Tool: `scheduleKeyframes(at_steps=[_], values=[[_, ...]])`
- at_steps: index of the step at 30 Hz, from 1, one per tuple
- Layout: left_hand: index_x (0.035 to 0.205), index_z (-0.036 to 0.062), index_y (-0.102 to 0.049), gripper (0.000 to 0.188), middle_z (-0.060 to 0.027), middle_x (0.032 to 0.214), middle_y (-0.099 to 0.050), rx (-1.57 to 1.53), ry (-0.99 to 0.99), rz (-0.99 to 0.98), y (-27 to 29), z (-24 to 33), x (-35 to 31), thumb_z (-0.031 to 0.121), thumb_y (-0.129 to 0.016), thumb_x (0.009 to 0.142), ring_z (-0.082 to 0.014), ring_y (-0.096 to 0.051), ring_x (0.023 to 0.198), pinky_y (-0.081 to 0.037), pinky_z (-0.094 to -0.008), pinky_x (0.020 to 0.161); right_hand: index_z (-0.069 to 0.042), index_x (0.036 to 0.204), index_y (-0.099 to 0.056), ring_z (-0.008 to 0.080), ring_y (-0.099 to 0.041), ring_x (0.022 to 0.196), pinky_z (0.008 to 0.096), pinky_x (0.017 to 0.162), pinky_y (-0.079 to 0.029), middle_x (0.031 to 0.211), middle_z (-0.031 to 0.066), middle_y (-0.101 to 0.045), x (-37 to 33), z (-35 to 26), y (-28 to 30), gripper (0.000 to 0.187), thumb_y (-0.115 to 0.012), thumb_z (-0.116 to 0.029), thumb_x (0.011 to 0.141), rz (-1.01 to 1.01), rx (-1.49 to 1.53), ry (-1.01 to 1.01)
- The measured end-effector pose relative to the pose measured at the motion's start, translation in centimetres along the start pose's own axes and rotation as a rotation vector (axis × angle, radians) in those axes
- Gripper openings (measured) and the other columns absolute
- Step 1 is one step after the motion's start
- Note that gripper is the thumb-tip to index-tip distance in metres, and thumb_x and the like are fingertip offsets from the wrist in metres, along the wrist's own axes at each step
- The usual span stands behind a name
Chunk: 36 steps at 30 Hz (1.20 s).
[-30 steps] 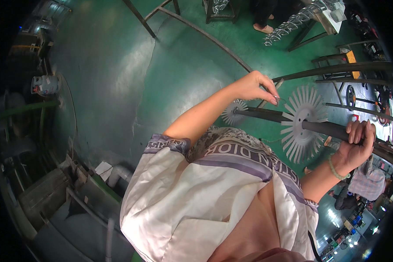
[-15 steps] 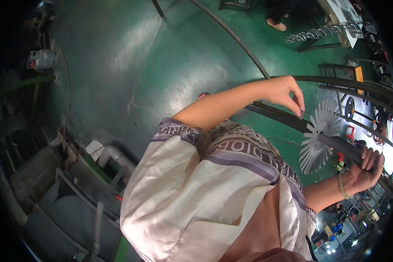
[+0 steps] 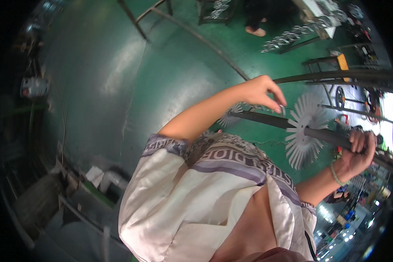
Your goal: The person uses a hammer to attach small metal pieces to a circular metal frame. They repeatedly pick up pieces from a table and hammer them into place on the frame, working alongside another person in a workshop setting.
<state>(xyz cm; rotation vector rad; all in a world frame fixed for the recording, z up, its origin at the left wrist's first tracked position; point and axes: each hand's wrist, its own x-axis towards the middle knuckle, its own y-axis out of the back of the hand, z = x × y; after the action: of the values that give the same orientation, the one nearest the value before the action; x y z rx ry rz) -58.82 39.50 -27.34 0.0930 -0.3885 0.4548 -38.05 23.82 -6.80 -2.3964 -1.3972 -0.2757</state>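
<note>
A dark shaft (image 3: pixel 266 118) runs across in front of me, slanting down to the right. On it sits a pale metal disc with radial fins (image 3: pixel 302 127). Part of a second finned disc (image 3: pixel 230 116) shows below my left forearm, toward the shaft's left end. My left hand (image 3: pixel 263 92) is held above the shaft, left of the nearer disc; thumb and fingers pinch a small shiny metal piece (image 3: pixel 283 110), too small to name exactly. Right of that disc, my right hand (image 3: pixel 357 153) is closed round the shaft, with a beaded bracelet at the wrist.
A long metal rail (image 3: pixel 205 39) and a dark curved bar (image 3: pixel 318 77) lie beyond my hands. Twisted shiny metal parts (image 3: pixel 292 35) hang beside a table at the upper right, near a person's foot (image 3: pixel 255 31). A grey canister (image 3: pixel 35 87) stands at the far left.
The view has shifted, so hands and shaft appear farther left. The second finned disc now shows under my left forearm. Both hands keep their grips.
</note>
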Motion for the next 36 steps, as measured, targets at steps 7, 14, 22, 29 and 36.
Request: scheduleKeyframes(at_steps=[7, 14, 22, 29, 36], values=[[0.093, 0.0042, -0.069, 0.028, -0.0070, 0.092, -0.068, 0.051, 0.004, 0.052, 3.1, 2.9, 0.8, 0.012, -0.077, 0.067, -0.0158, -0.063, 0.086, -0.047, -0.0294, 0.083, -0.007, 0.063, -0.042, 0.0090, -0.028, 0.038, 0.0263, 0.046, -0.032, 0.046, -0.0006, -0.030, 0.1, -0.3, -2.3, 0.023, -0.050, -0.006, 0.084, 0.107, -0.046, 0.091], [0.088, 0.0009, -0.069, 0.016, -0.0077, 0.085, -0.067, 0.262, -0.162, 0.317, 8.1, 11.8, 4.2, 0.003, -0.071, 0.072, -0.0141, -0.061, 0.081, -0.048, -0.0255, 0.073, -0.009, 0.061, -0.040, 0.0097, -0.028, 0.034, 0.0257, 0.038, -0.029, 0.043, -0.0006, -0.030, 0.1, -1.5, -5.3, 0.026, -0.057, -0.011, 0.081, 0.259, -0.128, 0.126], [0.090, -0.0029, -0.067, 0.018, -0.0076, 0.081, -0.067, 0.449, -0.716, 0.721, 9.4, 24.1, 17.4, 0.008, -0.069, 0.076, -0.0105, -0.061, 0.074, -0.048, -0.0237, 0.067, -0.008, 0.058, -0.038, 0.0092, -0.029, 0.032, 0.0252, 0.037, -0.032, 0.042, -0.0005, -0.034, 0.0, -2.0, -5.1, 0.029, -0.058, -0.009, 0.079, 0.317, -0.104, 0.153], [0.089, -0.0012, -0.067, 0.030, -0.0127, 0.080, -0.066, 0.736, -0.858, 0.938, 7.1, 31.0, 24.8, 0.019, -0.073, 0.069, -0.0223, -0.062, 0.072, -0.047, -0.0316, 0.067, -0.008, 0.059, -0.040, 0.0088, -0.029, 0.032, 0.0248, 0.037, -0.032, 0.042, -0.0005, -0.035, -0.6, -2.4, -5.2, 0.027, -0.060, -0.007, 0.078, 0.329, -0.097, 0.145], [0.083, 0.0001, -0.067, 0.033, -0.0165, 0.080, -0.065, 0.813, -0.793, 1.114, 6.9, 32.1, 29.3, 0.028, -0.074, 0.068, -0.0316, -0.063, 0.075, -0.047, -0.0379, 0.070, -0.009, 0.057, -0.037, 0.0087, -0.029, 0.032, 0.0247, 0.037, -0.031, 0.041, -0.0010, -0.032, -0.9, -2.4, -4.6, 0.031, -0.058, -0.010, 0.079, 0.329, -0.125, 0.146]])
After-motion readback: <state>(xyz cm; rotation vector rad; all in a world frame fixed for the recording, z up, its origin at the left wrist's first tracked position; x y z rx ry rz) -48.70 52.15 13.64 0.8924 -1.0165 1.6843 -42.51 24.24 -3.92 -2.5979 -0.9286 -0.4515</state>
